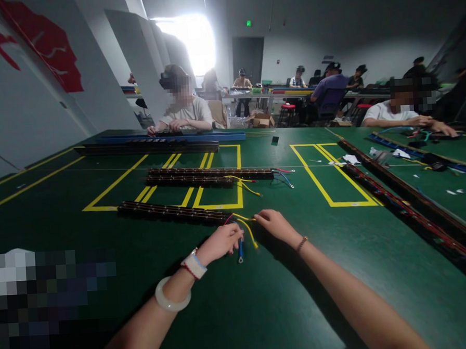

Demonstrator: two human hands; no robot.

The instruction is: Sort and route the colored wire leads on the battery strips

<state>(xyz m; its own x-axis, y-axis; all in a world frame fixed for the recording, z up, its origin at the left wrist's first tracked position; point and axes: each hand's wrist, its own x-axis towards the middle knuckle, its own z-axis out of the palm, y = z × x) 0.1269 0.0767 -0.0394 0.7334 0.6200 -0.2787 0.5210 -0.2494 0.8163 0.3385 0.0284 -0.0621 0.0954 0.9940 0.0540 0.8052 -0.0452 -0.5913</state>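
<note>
A long black strip (172, 212) with thin wires along its top lies on the green table (152, 267). Yellow, red and blue wires come out of its right end. My left hand (223, 242) is closed around wires beside that end, and a blue wire (240, 251) with a ring terminal hangs below the fingers. To its right, my right hand (275, 225) pinches the tip of a yellow wire (243, 217). A second yellow wire (253, 235) hangs loose between the hands.
Behind lie more black wired strips (194, 177) and long dark rails (149, 147). Wired rails (414, 212) run along the right side. A person (185, 112) sits across the table, and another person (397, 111) works at the far right. Yellow tape (352, 204) marks the tabletop.
</note>
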